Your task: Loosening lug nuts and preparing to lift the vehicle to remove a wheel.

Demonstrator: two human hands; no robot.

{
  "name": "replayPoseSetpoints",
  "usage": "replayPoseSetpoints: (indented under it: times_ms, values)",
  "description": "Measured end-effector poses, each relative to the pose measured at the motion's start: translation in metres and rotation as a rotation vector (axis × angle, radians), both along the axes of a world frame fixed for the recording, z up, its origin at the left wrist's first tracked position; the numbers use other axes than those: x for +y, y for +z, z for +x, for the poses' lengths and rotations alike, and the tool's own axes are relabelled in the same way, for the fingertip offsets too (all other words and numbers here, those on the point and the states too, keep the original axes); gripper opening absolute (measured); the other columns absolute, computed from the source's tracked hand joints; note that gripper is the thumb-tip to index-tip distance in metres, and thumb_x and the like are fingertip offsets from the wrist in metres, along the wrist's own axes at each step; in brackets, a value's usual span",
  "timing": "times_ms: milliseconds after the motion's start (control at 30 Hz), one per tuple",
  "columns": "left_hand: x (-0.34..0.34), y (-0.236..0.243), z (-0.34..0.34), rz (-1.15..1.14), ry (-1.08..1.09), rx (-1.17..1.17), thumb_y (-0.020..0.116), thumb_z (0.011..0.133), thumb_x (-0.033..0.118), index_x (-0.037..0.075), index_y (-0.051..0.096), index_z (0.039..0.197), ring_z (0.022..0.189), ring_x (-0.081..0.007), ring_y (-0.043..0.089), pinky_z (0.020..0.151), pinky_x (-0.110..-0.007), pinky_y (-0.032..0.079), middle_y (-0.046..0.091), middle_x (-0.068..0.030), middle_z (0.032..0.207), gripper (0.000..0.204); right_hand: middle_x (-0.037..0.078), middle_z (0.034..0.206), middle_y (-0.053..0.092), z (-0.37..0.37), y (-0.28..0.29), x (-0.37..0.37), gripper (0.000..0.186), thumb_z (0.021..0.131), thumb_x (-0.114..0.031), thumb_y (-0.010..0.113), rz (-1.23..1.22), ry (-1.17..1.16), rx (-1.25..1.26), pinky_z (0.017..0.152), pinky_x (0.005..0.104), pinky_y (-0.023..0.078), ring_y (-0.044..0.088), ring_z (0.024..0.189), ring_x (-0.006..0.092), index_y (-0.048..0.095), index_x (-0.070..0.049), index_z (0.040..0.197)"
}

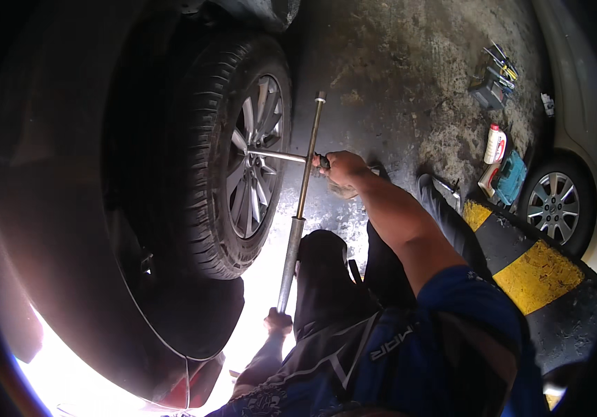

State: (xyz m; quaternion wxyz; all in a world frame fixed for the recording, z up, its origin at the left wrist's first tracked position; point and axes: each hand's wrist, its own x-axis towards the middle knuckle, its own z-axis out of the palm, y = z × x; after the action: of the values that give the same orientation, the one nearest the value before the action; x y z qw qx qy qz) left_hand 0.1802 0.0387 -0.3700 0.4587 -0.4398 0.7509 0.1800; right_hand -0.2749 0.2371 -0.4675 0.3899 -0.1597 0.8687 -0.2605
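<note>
A metal cross lug wrench [311, 142] reaches from the spoked alloy wheel [237, 187] of a dark car. Its horizontal arm meets the wheel near the hub, at the lug nuts. My right hand [346, 169] is closed around the wrench's outer end, just right of the crossing. A grey metal pipe [289, 267] is sleeved over the lower arm of the wrench, lengthening it. Around the pipe's bottom end, my left hand [279, 322] is wrapped. The socket end of the upper arm points free, away from me. Glare washes out the ground beside my left hand.
The car's dark body [55, 187] fills the left side. A black-and-yellow curb [538, 278] runs along the right, by a second car's wheel [554, 200]. Farther off lie a teal case [510, 177], a white bottle with a red cap [495, 144] and a tool box [489, 92].
</note>
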Motion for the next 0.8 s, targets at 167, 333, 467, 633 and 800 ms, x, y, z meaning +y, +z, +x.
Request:
replayPoseSetpoints:
  times_ms: [167,333,467,633,800]
  values:
    - [0.002,-0.051,0.033,-0.140,0.099,0.006,0.058,0.077,0.013,0.000,0.058,0.100,0.082,-0.0411,0.069,0.076,-0.047,0.056,0.068,-0.0262,0.086,0.027,0.017,0.108,0.068,-0.001,-0.005,0.001,0.032,0.092,-0.032,0.061,0.027,-0.006,-0.083,0.090,0.0395,0.049,0.063,0.106,0.0339,0.066,-0.008,0.113]
    - [0.000,-0.064,0.063,-0.104,-0.009,0.689,0.054,0.071,0.003,-0.001,0.054,0.085,0.045,-0.0274,0.059,0.049,-0.042,0.050,0.057,-0.0143,0.055,0.015,0.013,0.107,0.070,0.003,-0.019,-0.002,0.029,0.091,-0.035,0.065,0.000,-0.033,-0.014,0.087,0.0394,0.051,0.067,0.101,0.0323,0.067,-0.023,0.117]
    - [0.002,-0.082,0.071,-0.201,-0.116,0.656,0.053,0.072,0.003,-0.001,0.053,0.082,0.044,-0.0275,0.057,0.048,-0.042,0.049,0.055,-0.0131,0.053,0.011,0.013,0.107,0.070,0.006,-0.025,-0.003,0.029,0.090,-0.035,0.067,0.049,-0.023,0.043,0.086,0.0394,0.051,0.067,0.100,0.0334,0.067,-0.023,0.117]
    - [0.003,-0.125,0.089,-0.167,-0.070,0.659,0.057,0.070,0.004,0.001,0.052,0.082,0.056,-0.0248,0.057,0.062,-0.039,0.050,0.059,-0.0132,0.064,0.013,0.020,0.105,0.069,0.006,-0.015,-0.005,0.040,0.092,-0.039,0.061,0.091,0.030,0.017,0.088,0.0430,0.050,0.065,0.101,0.0367,0.064,-0.007,0.116]
    - [0.001,-0.099,0.097,-0.230,0.034,0.440,0.058,0.067,0.000,0.000,0.055,0.080,0.052,-0.0225,0.057,0.055,-0.036,0.048,0.058,-0.0121,0.061,0.014,0.017,0.095,0.071,0.006,-0.012,-0.007,0.035,0.092,-0.037,0.060,0.073,-0.008,0.095,0.080,0.0426,0.053,0.068,0.089,0.0358,0.065,-0.008,0.111]
